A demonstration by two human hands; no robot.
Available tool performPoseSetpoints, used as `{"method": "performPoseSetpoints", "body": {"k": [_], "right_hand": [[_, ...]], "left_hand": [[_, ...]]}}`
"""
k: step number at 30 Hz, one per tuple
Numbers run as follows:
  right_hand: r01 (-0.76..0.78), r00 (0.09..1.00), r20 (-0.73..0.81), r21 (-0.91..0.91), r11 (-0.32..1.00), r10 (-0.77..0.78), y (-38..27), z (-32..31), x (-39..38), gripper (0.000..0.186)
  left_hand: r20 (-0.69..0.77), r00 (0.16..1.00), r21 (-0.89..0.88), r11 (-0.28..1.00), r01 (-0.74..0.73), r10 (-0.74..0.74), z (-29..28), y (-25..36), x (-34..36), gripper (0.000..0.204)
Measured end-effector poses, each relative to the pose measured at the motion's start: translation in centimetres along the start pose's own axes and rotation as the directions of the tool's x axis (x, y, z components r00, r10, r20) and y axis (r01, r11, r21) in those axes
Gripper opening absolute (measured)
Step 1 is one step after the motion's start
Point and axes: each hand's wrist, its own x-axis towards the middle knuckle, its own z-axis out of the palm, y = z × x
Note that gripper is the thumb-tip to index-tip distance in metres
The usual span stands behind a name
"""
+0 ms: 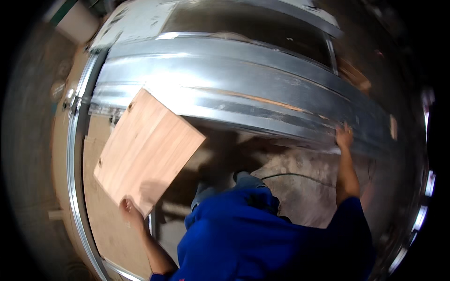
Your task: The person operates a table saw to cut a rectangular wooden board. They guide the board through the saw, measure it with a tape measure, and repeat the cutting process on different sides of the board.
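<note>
A flat, light wooden panel (152, 150) lies tilted at the left, with small round marks along its left edge. Its far corner overlaps the edge of a long, shiny metal machine table (225, 61). At the panel's near corner, my left hand (131, 211) grips the edge with curled fingers; part of the grip is blurred. Out to the right, my right hand (344, 136) rests at the near edge of the metal surface, fingers stretched out and holding nothing.
A metal rail (72, 154) curves down the left side beside a tan board (105, 206) under the panel. A dark cable (300, 175) runs across the stained floor (300, 201). A pale bin-like object (77, 23) stands at the far left.
</note>
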Motion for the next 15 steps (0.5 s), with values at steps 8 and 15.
{"method": "performPoseSetpoints", "body": {"k": [8, 15], "right_hand": [[0.002, 0.990, -0.121, 0.529, 0.849, 0.074, 3.9, 1.6, 3.0, 0.035], [-0.249, 0.351, 0.323, 0.937, 0.245, -0.879, -25.6, -16.9, -21.4, 0.040]], "left_hand": [[0.472, 0.865, -0.287, 0.957, -0.029, 0.167, 6.4, 19.4, -11.6, 0.021], [0.488, 0.562, -0.515, 0.740, -0.433, 0.668, 5.6, 25.1, -15.4, 0.079]]}}
